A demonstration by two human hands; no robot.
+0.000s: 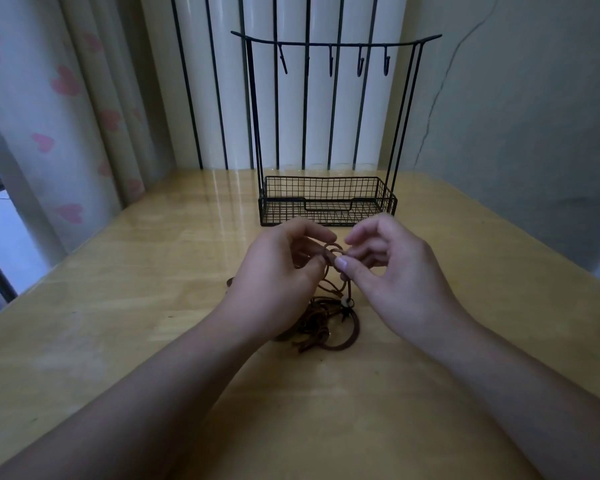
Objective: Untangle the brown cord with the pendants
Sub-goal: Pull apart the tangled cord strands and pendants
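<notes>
Both hands worked a loop of the brown cord (329,318) just above the counter (118,306).

The left hand (284,271) had its grip closed on a strand, fingers curled in and pinching it, probably to anchor that side. The right hand (388,268) pinched the raised loop between thumb and fingertips, other fingers loosely bent, seemingly to tease it open. Most of the cord lay heaped in a tangle on the counter between the wrists, strands rising from it to the fingers; a small pale bead (344,301) hung on one strand, and the pendants could not be made out clearly. A black wire rack (326,202) with hooks stood just behind the hands, likely for hanging the freed cord.
</notes>
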